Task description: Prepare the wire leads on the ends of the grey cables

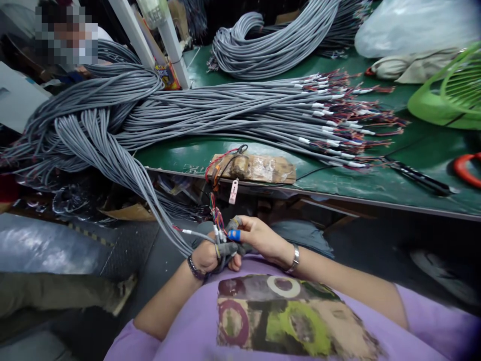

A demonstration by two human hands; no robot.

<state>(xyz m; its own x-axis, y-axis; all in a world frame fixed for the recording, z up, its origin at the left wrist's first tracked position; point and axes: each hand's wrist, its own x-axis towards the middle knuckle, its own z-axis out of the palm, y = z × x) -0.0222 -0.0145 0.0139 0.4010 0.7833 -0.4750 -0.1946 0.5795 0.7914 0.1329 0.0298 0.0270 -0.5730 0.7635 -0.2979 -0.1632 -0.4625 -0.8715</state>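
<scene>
A bunch of grey cables (171, 233) hangs from the bench down to my lap, where my left hand (208, 254) is closed round it near the ends. White-wrapped cable ends with thin coloured wires (217, 216) stick up out of that grip. My right hand (259, 238), a blue wrap on its thumb and a grey cover on a finger, pinches at these cable ends from the right. Exactly which wire it holds is hidden by the fingers. One cable with a white band (187, 231) points off to the left.
Many grey cables (225, 108) lie across the green bench (176, 155), with a coiled bundle (270, 45) behind. At the bench edge sits a wooden block (263, 169) with clipped leads. A black-handled tool (424, 179), an orange handle (466, 168) and a green fan (432, 103) are right. Another person is back left.
</scene>
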